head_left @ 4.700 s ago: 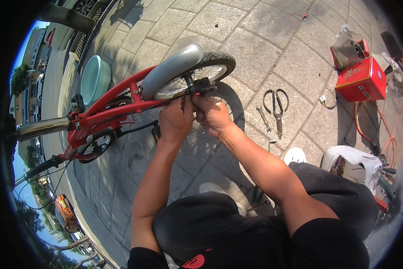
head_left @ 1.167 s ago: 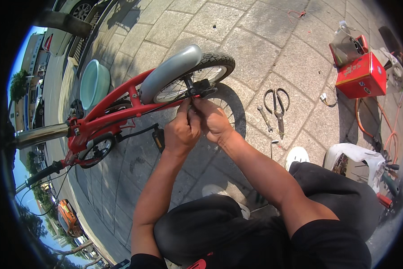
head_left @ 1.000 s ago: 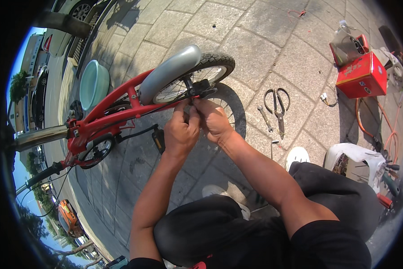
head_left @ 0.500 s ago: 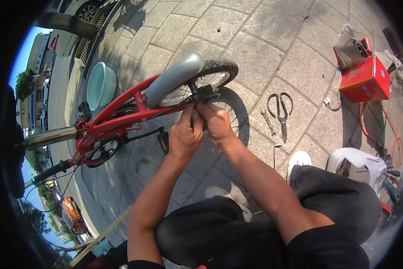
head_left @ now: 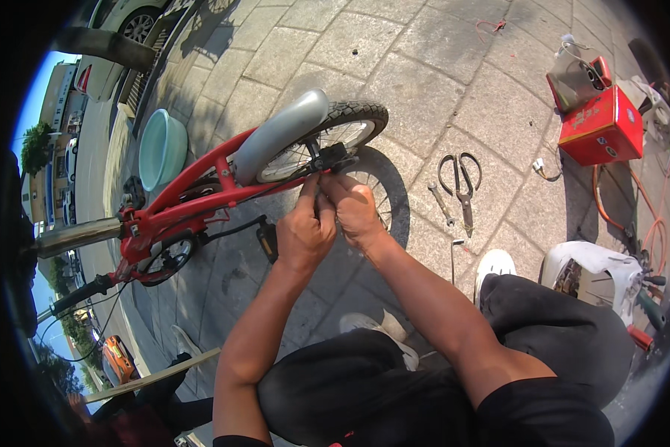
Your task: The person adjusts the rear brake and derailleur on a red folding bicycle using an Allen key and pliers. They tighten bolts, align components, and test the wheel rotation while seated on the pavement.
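Observation:
A red bicycle (head_left: 230, 195) stands at my left, its silver fender (head_left: 279, 138) over the treaded rear wheel (head_left: 357, 119). Both hands meet beside the rear end of the red frame, just below a small black part (head_left: 329, 158) by the wheel's hub. My left hand (head_left: 305, 227) is closed, thumb and fingers pinched together against the frame end. Close against it, my right hand (head_left: 356, 212) is closed too, fingertips at the same spot. Whatever lies between the fingers is hidden. A black pedal (head_left: 268, 241) sits just left of my left hand.
Scissors (head_left: 461, 190), a wrench (head_left: 440, 203) and a hex key (head_left: 455, 257) lie on the paving to the right. Farther right are a red box (head_left: 601, 128) and a white plastic part (head_left: 592, 261). A pale green basin (head_left: 163, 149) stands behind the bicycle.
The view has shifted slightly, so the bicycle and tools sit a little farther left. My hands stay at the frame end. A person in dark clothes has come into view at the lower left.

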Demonstrator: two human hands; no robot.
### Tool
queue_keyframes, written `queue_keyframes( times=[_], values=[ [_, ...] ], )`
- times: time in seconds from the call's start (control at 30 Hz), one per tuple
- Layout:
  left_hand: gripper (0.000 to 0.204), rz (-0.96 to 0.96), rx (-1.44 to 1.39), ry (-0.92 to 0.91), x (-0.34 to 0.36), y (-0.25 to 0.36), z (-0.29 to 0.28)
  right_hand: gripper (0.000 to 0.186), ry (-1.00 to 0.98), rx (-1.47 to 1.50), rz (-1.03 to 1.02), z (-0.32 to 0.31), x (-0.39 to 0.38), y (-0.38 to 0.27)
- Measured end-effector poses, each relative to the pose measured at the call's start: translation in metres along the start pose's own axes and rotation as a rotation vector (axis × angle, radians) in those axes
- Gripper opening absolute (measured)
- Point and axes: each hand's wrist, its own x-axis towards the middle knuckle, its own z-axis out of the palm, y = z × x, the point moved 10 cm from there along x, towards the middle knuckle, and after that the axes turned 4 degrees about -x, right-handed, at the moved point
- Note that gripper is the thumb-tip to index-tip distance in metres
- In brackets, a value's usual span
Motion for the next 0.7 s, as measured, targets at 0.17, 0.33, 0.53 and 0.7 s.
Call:
queue_keyframes(
  times=[0.17, 0.33, 0.53, 0.7],
  values=[
    [0.041, 0.016, 0.030, -0.009, 0.003, -0.001, -0.003, 0.017, 0.031, -0.046, 0.025, 0.000, -0.002, -0.001],
    [0.036, 0.009, -0.118, 0.039, 0.004, -0.020, -0.003, 0.019, 0.030, -0.043, 0.025, -0.002, 0.004, 0.004],
    [0.030, -0.168, -0.356, 0.053, -0.015, -0.037, -0.002, 0.025, 0.127, -0.155, 0.000, -0.002, 0.002, 0.001],
    [0.026, -0.351, -0.587, 0.066, -0.019, -0.061, 0.005, 0.026, 0.147, -0.019, 0.074, 0.003, 0.000, 0.009]
  ],
)
